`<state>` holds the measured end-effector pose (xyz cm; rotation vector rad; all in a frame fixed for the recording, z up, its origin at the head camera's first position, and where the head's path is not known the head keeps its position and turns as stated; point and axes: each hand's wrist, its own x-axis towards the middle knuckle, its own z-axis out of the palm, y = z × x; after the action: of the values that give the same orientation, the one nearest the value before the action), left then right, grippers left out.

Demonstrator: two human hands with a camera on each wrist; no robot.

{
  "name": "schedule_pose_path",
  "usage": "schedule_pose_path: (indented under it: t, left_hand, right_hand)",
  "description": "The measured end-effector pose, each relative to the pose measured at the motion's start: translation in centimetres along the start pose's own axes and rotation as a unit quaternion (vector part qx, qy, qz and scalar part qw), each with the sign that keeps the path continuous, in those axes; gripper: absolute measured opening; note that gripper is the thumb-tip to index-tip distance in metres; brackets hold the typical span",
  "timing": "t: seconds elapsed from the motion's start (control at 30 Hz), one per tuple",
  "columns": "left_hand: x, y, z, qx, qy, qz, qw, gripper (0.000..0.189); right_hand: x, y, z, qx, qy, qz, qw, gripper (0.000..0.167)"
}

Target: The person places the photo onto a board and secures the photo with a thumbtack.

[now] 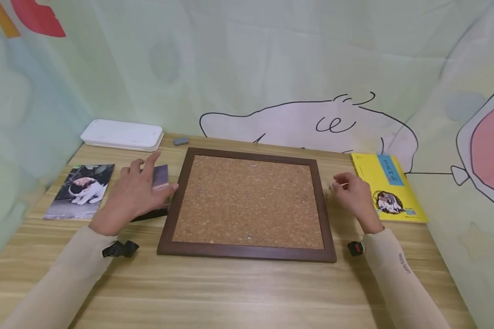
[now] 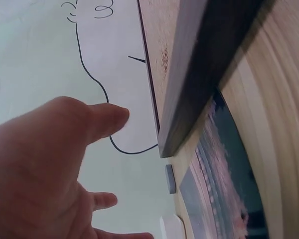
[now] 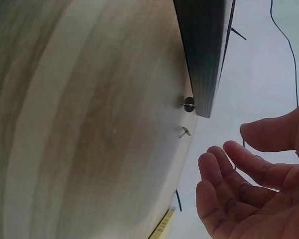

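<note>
A cork board (image 1: 249, 203) in a dark brown frame lies flat between my hands, with several small shiny tacks stuck in the cork. My left hand (image 1: 136, 189) hovers at the board's left edge, fingers spread and holding nothing. Beneath that hand, and partly hidden by it, lies a photo with a pink and dark scene (image 2: 219, 174). To the right of the frame is my right hand (image 1: 351, 194), fingers loosely bent, with a gap between thumb and fingertips in the right wrist view. Close to those fingertips, two thumbtacks (image 3: 185, 132) lie on the tabletop beside the frame.
A photo of a cat (image 1: 82, 192) lies at the left. Behind it stands a white case (image 1: 121, 135), with a small grey block (image 1: 181, 141) beside it. At the right is a yellow book (image 1: 395, 192). A printed curtain (image 1: 247, 68) hangs along the table's back edge.
</note>
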<state>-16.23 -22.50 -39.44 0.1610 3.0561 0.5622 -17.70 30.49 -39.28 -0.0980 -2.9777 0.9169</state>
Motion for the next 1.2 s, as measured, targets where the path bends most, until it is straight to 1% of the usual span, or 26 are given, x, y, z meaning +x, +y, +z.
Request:
schedule_pose_path:
  t: [0.2, 0.33, 0.5, 0.63, 0.77, 0.97, 1.07, 1.2]
  left_hand:
    - [-0.1, -0.6, -0.3, 0.004, -0.031, -0.037, 0.9988, 0.102]
    - [-0.3, -0.8, -0.3, 0.012, -0.038, -0.056, 0.9976, 0.1]
    - [-0.6, -1.0, -0.3, 0.016, -0.045, -0.08, 0.9956, 0.101]
    - [-0.8, -1.2, -0.1, 0.02, -0.054, -0.08, 0.9951, 0.101]
    - [-0.9, -1.4, 0.1, 0.026, -0.064, -0.08, 0.9944, 0.102]
    - [-0.9, -1.6, 0.2, 0.024, -0.067, -0.094, 0.993, 0.103]
    - [-0.9, -1.8, 0.1, 0.021, -0.066, -0.092, 0.9933, 0.103]
    - [-0.8, -1.9, 0.1, 0.015, -0.063, -0.092, 0.9937, 0.105]
  right_hand:
    - [0.9, 0.5, 0.3, -0.027, -0.003, -0.005, 0.9996, 0.032]
    - [1.5, 0.6, 0.3, -0.038, -0.019, 0.002, 0.9991, 0.034]
    - [2.0, 0.5, 0.3, -0.065, -0.04, 0.011, 0.997, 0.035]
    - [2.2, 0.5, 0.5, -0.076, -0.044, 0.022, 0.9959, 0.032]
    - [2.3, 0.6, 0.5, -0.069, -0.055, 0.033, 0.9955, 0.032]
    - [2.6, 0.7, 0.6, -0.076, -0.063, 0.015, 0.995, 0.026]
    - [2.7, 0.8, 0.6, -0.083, -0.061, 0.006, 0.9947, 0.022]
    - [2.8, 0.9, 0.6, -0.086, -0.063, 0.005, 0.9943, 0.019]
